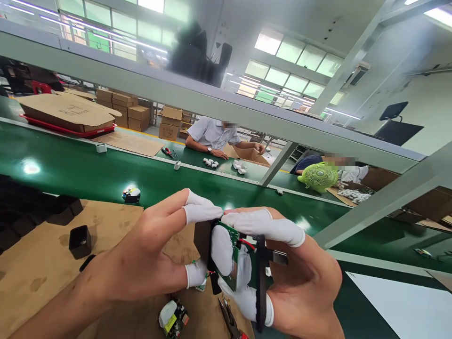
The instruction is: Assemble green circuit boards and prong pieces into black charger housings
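My left hand (148, 254) and my right hand (300, 278) meet in front of me, both with white finger cots on the fingertips. Together they pinch a small green circuit board (231, 249) with red wires, pressed against a black plastic housing (203, 240). A black strap-like part (260, 282) hangs across my right hand's fingers. Under the hands lies a brown cardboard sheet (42, 263). On it are a black square housing (79, 241), another circuit board with a white and yellow part (172, 320), and pliers (229, 322).
A green conveyor belt (88, 174) runs across, carrying a small assembled unit (131, 194). Beyond it a seated person (213, 136) works at small white parts (211, 163); another person sits by a green fan (319, 176). Cardboard boxes (137, 117) stack behind. Grey frame beams (212, 103) cross overhead.
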Tool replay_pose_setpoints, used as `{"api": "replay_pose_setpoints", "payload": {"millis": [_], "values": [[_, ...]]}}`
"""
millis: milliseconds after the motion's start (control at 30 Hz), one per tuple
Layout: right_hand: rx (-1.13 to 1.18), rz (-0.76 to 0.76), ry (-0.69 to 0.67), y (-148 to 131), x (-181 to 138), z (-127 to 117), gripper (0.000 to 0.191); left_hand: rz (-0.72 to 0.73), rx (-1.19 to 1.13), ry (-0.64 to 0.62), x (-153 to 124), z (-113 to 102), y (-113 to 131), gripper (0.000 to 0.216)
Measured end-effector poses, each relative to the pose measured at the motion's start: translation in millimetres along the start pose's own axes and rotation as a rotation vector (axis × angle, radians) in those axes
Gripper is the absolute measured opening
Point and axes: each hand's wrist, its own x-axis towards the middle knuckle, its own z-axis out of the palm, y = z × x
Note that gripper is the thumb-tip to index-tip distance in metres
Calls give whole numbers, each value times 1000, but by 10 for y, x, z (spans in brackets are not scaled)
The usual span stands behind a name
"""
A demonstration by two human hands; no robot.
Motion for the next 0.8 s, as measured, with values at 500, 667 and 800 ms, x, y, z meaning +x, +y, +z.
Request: {"api": "replay_pose_setpoints", "payload": {"millis": [500, 667, 800], "values": [[-32, -8, -18, 1, -33, -3, 84, 11, 0, 0, -34, 13, 11, 86], [-54, -30, -27, 25, -27, -23, 82, 13, -17, 3, -21, 21, -1, 82], [-74, -83, -14, 32, -24, -25, 84, 5, -20, 6, -10, 19, -23, 78]]}}
